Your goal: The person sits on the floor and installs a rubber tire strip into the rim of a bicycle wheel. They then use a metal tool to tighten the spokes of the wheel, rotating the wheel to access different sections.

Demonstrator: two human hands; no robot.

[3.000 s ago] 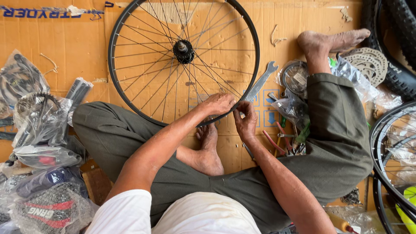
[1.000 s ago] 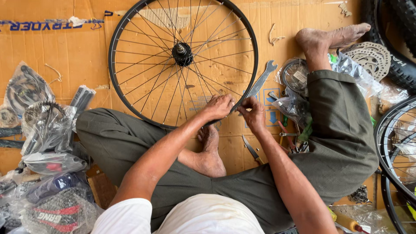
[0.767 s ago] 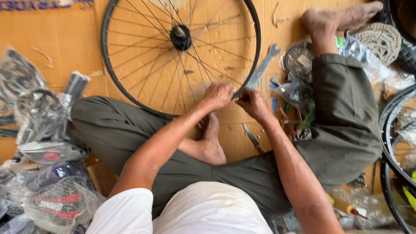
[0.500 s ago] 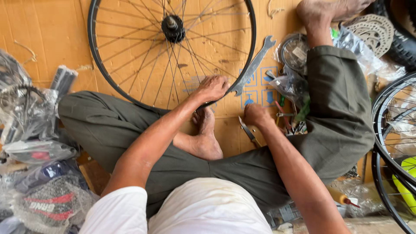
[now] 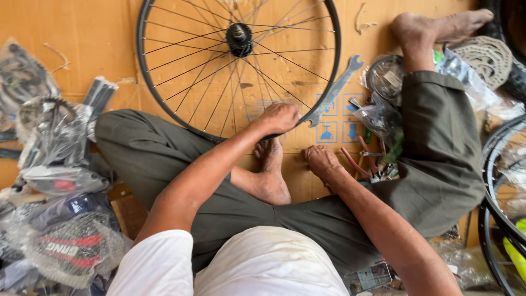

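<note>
Lowered from the rim, right hand (image 5: 322,160) rests curled on cardboard (image 5: 82,44); left hand (image 5: 279,118) grips wheel rim (image 5: 164,112)

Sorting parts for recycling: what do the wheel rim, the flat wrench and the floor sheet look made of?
Wheel rim: probably metal, black painted, with thin wire spokes. Flat wrench: bare grey steel by its dull sheen. Floor sheet: brown cardboard, matte and scuffed.

Spoked bicycle wheel (image 5: 239,66) lies flat on the cardboard sheet (image 5: 82,49), ahead of the crossed legs. Left hand (image 5: 279,117) rests on its near rim. Flat wrench (image 5: 333,92) lies just right of the wheel, touching the rim. Right hand (image 5: 321,160) is down on the cardboard, nearer the body. Bagged parts (image 5: 55,181) are piled far left; more rims (image 5: 496,192) at the right edge.
</note>
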